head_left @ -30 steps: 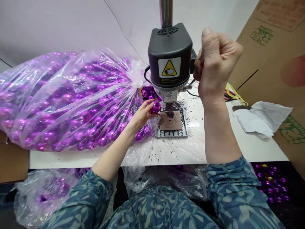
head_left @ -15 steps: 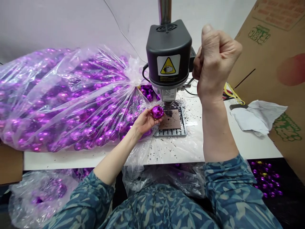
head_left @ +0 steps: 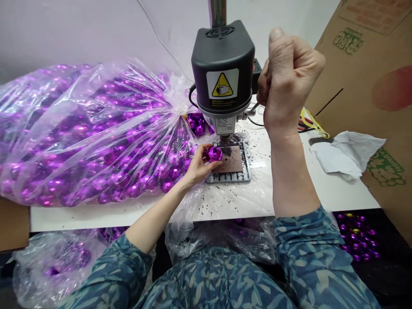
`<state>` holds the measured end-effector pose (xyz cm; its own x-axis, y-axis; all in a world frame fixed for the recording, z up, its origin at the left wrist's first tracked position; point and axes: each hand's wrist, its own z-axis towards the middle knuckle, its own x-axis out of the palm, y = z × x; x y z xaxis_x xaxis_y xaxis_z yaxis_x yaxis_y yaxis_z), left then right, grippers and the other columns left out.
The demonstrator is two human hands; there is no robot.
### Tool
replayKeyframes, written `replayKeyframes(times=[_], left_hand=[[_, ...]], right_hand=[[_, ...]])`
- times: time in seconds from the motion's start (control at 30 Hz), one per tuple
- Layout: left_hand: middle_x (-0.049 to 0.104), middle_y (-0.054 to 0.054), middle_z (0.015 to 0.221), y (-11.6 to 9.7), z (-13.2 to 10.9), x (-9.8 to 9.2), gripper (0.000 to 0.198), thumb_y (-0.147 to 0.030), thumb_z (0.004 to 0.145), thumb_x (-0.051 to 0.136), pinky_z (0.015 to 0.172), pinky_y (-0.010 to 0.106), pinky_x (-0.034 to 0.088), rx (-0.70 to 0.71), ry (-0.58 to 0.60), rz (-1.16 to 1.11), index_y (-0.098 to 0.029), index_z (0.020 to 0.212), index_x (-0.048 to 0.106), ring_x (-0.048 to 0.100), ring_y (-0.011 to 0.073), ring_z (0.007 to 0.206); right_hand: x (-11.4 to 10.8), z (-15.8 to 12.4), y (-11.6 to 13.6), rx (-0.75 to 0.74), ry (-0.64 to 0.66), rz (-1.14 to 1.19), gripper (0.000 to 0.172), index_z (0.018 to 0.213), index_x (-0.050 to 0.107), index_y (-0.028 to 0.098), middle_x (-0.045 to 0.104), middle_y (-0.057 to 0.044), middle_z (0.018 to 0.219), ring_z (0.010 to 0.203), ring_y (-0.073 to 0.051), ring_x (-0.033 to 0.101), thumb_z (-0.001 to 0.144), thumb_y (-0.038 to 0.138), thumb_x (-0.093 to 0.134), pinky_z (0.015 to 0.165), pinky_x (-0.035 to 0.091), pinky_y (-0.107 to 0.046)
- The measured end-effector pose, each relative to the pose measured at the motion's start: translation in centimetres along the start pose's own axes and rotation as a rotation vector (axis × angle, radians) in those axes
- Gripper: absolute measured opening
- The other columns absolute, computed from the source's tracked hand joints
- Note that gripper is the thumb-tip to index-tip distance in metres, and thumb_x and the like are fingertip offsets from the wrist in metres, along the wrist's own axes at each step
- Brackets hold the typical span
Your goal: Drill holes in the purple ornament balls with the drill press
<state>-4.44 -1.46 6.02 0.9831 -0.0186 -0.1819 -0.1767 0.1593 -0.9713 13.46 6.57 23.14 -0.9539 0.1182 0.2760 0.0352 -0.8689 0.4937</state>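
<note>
My left hand point(head_left: 201, 165) pinches a shiny purple faceted ball point(head_left: 215, 153) between thumb and fingers. A dark spot, perhaps a hole, shows on its upper side. The ball is just left of and below the chuck of a black bench drill press point(head_left: 222, 64), over a brown board point(head_left: 232, 159) that lies on the slotted metal base point(head_left: 247, 171). My right hand point(head_left: 289, 77) is a closed fist raised at the machine's right side, around the feed lever point(head_left: 253, 110); only a short piece of the lever shows, and its grip is hidden in the fist.
A big clear bag of purple balls point(head_left: 96, 137) fills the left of the white table point(head_left: 96, 216). Dark shavings lie around the base. On the right are crumpled white paper point(head_left: 344, 156), a yellow-handled tool point(head_left: 313, 124) and a large cardboard box point(head_left: 363, 86). More balls point(head_left: 358, 236) are below.
My left hand has turned the ball, so its dark spot now faces up, and the grip went from an open palm to a pinch. The right fist stays on the lever.
</note>
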Motion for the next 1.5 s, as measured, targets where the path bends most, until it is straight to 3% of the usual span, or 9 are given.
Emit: replayKeyframes(times=[0.1, 0.23, 0.47, 0.7, 0.97, 1.1, 1.27, 1.5], left_hand=[[0.071, 0.008, 0.115, 0.4, 0.2, 0.7, 0.059, -0.038, 0.078, 0.090, 0.101, 0.045, 0.057, -0.071, 0.019, -0.129, -0.023, 0.123, 0.056, 0.071, 0.0229, 0.107], [0.073, 0.008, 0.111, 1.5, 0.5, 1.5, 0.051, -0.037, 0.080, 0.089, 0.099, 0.044, 0.057, -0.176, -0.053, -0.156, -0.020, 0.115, 0.057, 0.072, 0.0218, 0.102], [0.073, 0.008, 0.113, 3.1, 1.4, 1.6, 0.043, -0.035, 0.089, 0.079, 0.099, 0.040, 0.055, -0.111, -0.101, -0.066, -0.021, 0.125, 0.058, 0.070, 0.0205, 0.105], [0.074, 0.010, 0.118, 3.5, 2.1, 2.0, 0.040, -0.038, 0.092, 0.075, 0.102, 0.041, 0.055, -0.100, -0.060, -0.096, -0.019, 0.125, 0.061, 0.071, 0.0208, 0.106], [0.075, 0.010, 0.111, 2.6, 1.4, 3.1, 0.049, -0.031, 0.081, 0.087, 0.088, 0.040, 0.061, 0.001, -0.063, 0.175, -0.019, 0.123, 0.064, 0.072, 0.0221, 0.096], [0.075, 0.011, 0.116, 2.8, 0.9, 3.8, 0.054, -0.028, 0.080, 0.088, 0.092, 0.041, 0.062, 0.039, -0.058, 0.192, -0.019, 0.127, 0.062, 0.074, 0.0242, 0.104], [0.077, 0.010, 0.117, 2.9, 0.8, 4.0, 0.053, -0.028, 0.081, 0.088, 0.090, 0.042, 0.065, 0.031, -0.076, 0.183, -0.020, 0.126, 0.062, 0.076, 0.0239, 0.101], [0.077, 0.010, 0.116, 3.0, 1.0, 4.0, 0.053, -0.026, 0.080, 0.088, 0.092, 0.042, 0.063, 0.026, -0.076, 0.170, -0.019, 0.126, 0.062, 0.076, 0.0237, 0.101]], right_hand=[[-0.1, -0.1, 0.1, 0.000, 0.007, 0.033, 0.064, 0.052, 0.029, 0.026, 0.032, 0.005, 0.043, 0.037, -0.011, 0.022, 0.090, 0.065, 0.063, 0.043, 0.022, -0.036], [-0.1, 0.0, 0.0, 0.031, 0.017, -0.030, 0.059, 0.053, 0.027, 0.025, 0.031, 0.004, 0.045, 0.038, -0.011, 0.022, 0.099, 0.042, 0.061, 0.043, 0.024, -0.035], [0.2, 0.0, -0.1, 0.037, -0.006, -0.024, 0.068, 0.054, 0.024, 0.026, 0.027, 0.004, 0.047, 0.041, -0.010, 0.024, 0.094, 0.074, 0.050, 0.044, 0.025, -0.034], [0.3, 0.0, -0.2, -0.003, -0.017, 0.040, 0.063, 0.054, 0.025, 0.027, 0.025, 0.005, 0.046, 0.043, -0.011, 0.025, 0.098, 0.056, 0.058, 0.047, 0.026, -0.035], [0.2, 0.1, -0.5, -0.005, 0.007, -0.021, 0.068, 0.055, 0.024, 0.028, 0.026, 0.004, 0.049, 0.046, -0.011, 0.025, 0.088, 0.084, 0.046, 0.046, 0.026, -0.036], [0.4, 0.1, -0.3, 0.003, -0.012, -0.088, 0.066, 0.057, 0.023, 0.028, 0.025, 0.004, 0.050, 0.046, -0.010, 0.024, 0.094, 0.081, 0.037, 0.047, 0.027, -0.034], [0.1, -0.5, 0.3, -0.004, -0.020, 0.013, 0.069, 0.055, 0.027, 0.027, 0.028, 0.006, 0.046, 0.041, -0.009, 0.023, 0.087, 0.085, 0.047, 0.046, 0.021, -0.035], [-1.2, -4.0, 1.4, -0.084, -0.088, -0.030, 0.063, 0.052, 0.032, 0.022, 0.027, 0.007, 0.047, 0.041, -0.004, 0.022, 0.094, 0.059, 0.061, 0.049, 0.019, -0.031]])
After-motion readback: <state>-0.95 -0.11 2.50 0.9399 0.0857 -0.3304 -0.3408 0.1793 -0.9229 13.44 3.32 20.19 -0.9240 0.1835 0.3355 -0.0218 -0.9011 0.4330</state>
